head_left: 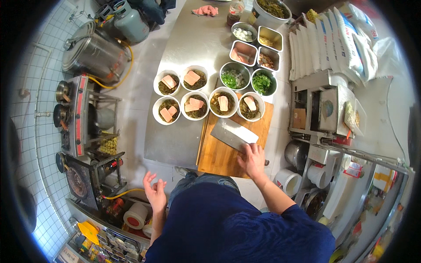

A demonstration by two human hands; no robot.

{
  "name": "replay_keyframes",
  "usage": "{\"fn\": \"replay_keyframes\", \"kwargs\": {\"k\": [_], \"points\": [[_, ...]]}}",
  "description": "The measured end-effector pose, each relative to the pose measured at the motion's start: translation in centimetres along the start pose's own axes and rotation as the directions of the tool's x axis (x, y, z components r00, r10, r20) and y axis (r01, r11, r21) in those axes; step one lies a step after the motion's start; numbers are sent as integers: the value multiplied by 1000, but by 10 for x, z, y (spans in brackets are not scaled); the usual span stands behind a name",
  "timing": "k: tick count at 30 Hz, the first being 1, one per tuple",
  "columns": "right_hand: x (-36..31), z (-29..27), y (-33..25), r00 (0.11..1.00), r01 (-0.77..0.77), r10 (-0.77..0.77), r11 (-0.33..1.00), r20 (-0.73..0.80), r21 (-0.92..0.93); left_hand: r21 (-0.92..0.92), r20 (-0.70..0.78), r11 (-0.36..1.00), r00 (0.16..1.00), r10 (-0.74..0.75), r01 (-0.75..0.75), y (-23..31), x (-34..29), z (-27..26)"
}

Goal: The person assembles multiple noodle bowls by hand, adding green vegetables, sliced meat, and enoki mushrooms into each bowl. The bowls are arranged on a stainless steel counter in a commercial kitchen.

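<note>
My right hand is closed at the handle end of a broad cleaver, whose blade lies flat on the wooden cutting board. The dark tip of its handle shows beside my hand. My left hand hangs in the air left of my body, fingers apart, holding nothing. Beyond the blade stand several white bowls, each with dark green leafy food and pink meat slices; a front bowl and the rightmost bowl are nearest the cleaver.
Metal tubs of chopped scallions, green herbs and white eggs stand behind the bowls on the steel table. A gas stove and large pot are left. Shelving and stacked white sacks line the right.
</note>
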State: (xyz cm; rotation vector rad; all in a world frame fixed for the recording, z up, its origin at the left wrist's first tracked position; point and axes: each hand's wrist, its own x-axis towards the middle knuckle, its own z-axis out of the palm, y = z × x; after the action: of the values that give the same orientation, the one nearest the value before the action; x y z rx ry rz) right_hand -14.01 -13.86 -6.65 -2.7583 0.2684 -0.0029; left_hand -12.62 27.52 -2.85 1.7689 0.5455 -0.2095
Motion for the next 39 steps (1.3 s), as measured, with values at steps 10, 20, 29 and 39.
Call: {"fn": "replay_keyframes", "kwargs": {"k": [10,20,29,39], "points": [[-98,62,-18,994,-82,89,991,65,-105,-104,85,994,996,30,-21,-57,-22,-112],[-67,97,-131,995,50,-69,970,-71,-239,-148,-208,986,977,49,-81,-168,-75,-280],[-59,112,-190,891,342,-193,881,410,-328,-194,-465,969,884,45,-151,-181,-64,-304],[113,195,-391,795,552,-456,817,400,-166,-249,-745,968,646,-166,-38,-177,3,-436]]}}
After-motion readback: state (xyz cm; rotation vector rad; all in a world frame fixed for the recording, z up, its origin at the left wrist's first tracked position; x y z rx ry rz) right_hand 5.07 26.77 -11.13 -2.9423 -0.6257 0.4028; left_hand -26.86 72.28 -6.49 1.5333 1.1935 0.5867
